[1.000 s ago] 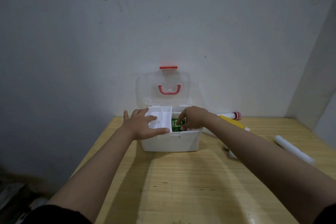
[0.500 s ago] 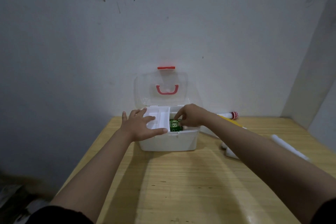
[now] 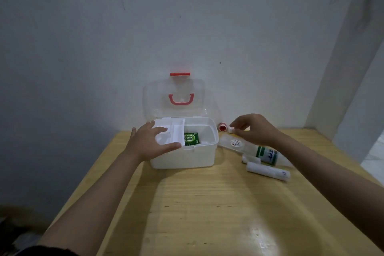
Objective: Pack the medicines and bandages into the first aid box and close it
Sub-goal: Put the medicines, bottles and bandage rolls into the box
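Fingers of the right hand point(image 3: 254, 129) curl down over the small items beside the box, the tips closing near a tiny white cap or vial point(image 3: 230, 130); whether they already pinch it I cannot tell. The left hand point(image 3: 150, 142) lies spread and flat on the white plastic inner tray point(image 3: 176, 131), which sits in the left part of the white plastic first aid box point(image 3: 185, 157), and nothing is gripped. Just right of that hand, down in the box, lies one green packet marked OB point(image 3: 191, 139). Risk lies mostly under the right wrist: the clear plastic bottle with a green band point(image 3: 249, 148) rests on its side there and, I judge, could roll off along the pale wooden table point(image 3: 207, 214) if the wrist drags it. A small red-capped pot point(image 3: 222, 127) stands just left of the right fingertips and could be knocked over. The clear lid with a red handle point(image 3: 180, 97) stands upright behind the left hand and might drop if the box is jolted. Counted: one box, one tray, one green packet inside; outside, one bottle, one red-capped pot, one tiny white piece, and two white rolls, the short one point(image 3: 250, 159) and the long one point(image 3: 268, 171), nearer the person than the right hand.
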Available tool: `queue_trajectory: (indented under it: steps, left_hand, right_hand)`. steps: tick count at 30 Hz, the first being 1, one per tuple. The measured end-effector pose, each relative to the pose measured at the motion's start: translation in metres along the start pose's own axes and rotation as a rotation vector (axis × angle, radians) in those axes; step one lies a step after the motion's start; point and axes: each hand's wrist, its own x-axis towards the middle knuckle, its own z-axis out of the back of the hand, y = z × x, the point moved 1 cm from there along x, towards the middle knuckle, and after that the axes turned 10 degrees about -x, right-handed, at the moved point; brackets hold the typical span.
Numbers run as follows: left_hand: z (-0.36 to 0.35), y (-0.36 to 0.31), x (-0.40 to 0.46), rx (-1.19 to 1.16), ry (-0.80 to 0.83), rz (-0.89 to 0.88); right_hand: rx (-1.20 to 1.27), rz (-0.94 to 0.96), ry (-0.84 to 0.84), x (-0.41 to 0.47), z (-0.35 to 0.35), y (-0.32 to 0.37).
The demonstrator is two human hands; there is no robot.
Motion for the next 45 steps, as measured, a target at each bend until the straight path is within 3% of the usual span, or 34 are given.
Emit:
queue_trajectory:
  steps: [4,12,19,26,31,35,45]
  left_hand:
    - [-0.001,-0.001,-0.005,-0.009,-0.015,0.009]
    - [-0.003,-0.008,-0.016,-0.080,-0.024,0.051]
    - [-0.006,-0.009,-0.019,-0.137,-0.047,0.060]
    - [-0.010,-0.004,-0.015,-0.138,-0.058,0.062]
    - [-0.012,-0.004,-0.015,-0.144,-0.075,0.052]
    - [-0.012,-0.002,-0.015,-0.136,-0.072,0.055]
    - [-0.013,-0.004,-0.016,-0.118,-0.087,0.054]
  right_hand:
    - [-0.112,-0.044,0.157,-0.034,0.002,-0.018]
    - [-0.260,-0.142,0.141,-0.111,-0.013,-0.052]
    - [-0.266,-0.103,-0.076,-0.120,-0.035,-0.058]
    - [-0.081,-0.012,-0.231,-0.094,-0.005,-0.051]
    - [-0.098,-0.231,-0.346,-0.072,0.007,-0.081]
    - [-0.142,-0.481,-0.294,-0.084,-0.002,-0.125]
    - [-0.189,-0.656,-0.294,-0.113,-0.031,-0.141]
